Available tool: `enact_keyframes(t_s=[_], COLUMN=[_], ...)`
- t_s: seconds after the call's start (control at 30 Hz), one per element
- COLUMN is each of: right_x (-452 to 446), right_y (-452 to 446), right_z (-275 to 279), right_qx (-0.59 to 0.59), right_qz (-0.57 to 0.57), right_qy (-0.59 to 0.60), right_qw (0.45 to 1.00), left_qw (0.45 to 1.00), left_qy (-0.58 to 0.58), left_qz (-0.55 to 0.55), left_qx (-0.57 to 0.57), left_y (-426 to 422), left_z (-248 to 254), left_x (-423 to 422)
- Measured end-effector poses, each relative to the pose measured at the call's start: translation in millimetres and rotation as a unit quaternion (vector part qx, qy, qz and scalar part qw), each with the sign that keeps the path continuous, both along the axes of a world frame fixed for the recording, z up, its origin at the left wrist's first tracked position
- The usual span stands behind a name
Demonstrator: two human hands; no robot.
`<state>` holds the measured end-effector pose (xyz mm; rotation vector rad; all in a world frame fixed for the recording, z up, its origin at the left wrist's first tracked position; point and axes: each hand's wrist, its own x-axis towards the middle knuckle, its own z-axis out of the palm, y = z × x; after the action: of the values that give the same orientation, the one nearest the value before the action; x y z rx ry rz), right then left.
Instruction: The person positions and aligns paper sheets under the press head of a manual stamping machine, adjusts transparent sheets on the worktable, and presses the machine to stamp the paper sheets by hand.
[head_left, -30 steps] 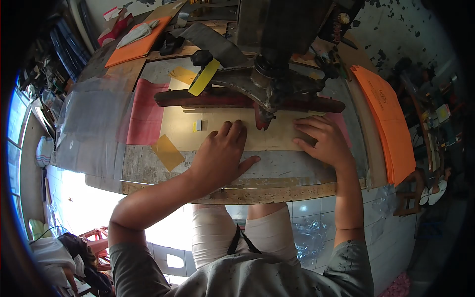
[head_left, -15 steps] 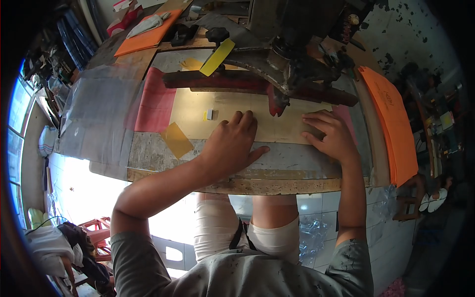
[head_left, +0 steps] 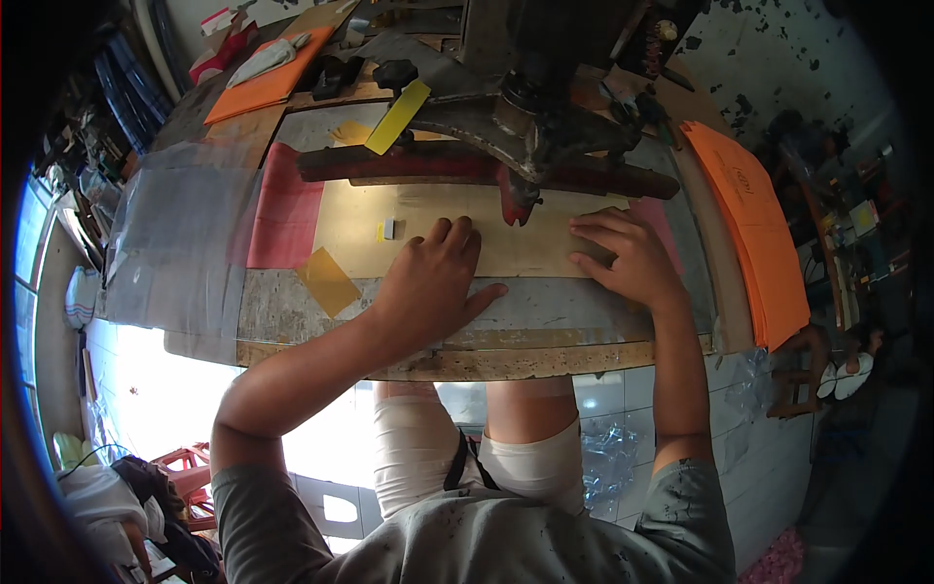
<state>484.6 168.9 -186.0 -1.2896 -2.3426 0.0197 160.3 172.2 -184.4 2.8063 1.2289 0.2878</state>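
A pale gold strip (head_left: 530,243) lies flat on the worn worktable (head_left: 545,316). My left hand (head_left: 433,277) rests on its front edge, fingers laid forward and thumb spread out to the right. Toward the strip's right end is my right hand (head_left: 632,258), its fingertips on the surface and a gap between thumb and forefinger. Neither hand appears to grip anything. A small grey-and-yellow piece (head_left: 387,230) sits on the strip left of my left hand. Pink sheet (head_left: 287,209) shows at the strip's left end. Just beyond the hands runs a dark red bar (head_left: 418,165).
A heavy metal machine arm (head_left: 525,127) stands over the bar. An amber film square (head_left: 328,282) and clear plastic sheets (head_left: 180,243) lie at left. Orange sheets (head_left: 749,224) are stacked at right. A yellow strip (head_left: 399,117) hangs by a black knob (head_left: 395,74).
The whole view has shifted, so the table and hands sit slightly farther left. Both hands keep nearly the same place on the strip.
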Motion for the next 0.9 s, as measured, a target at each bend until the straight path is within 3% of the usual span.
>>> enact_keyframes(t_s=[0.9], right_x=[0.5], right_y=[-0.3], right_z=[2.7], right_qx=[-0.026], right_qz=[-0.014], right_qy=[-0.003], right_qw=[1.000], left_qw=[0.999], left_qy=[-0.032], left_qz=[-0.009], left_qx=[0.018], left_y=[1.4], left_z=[-1.9], left_x=[-1.2])
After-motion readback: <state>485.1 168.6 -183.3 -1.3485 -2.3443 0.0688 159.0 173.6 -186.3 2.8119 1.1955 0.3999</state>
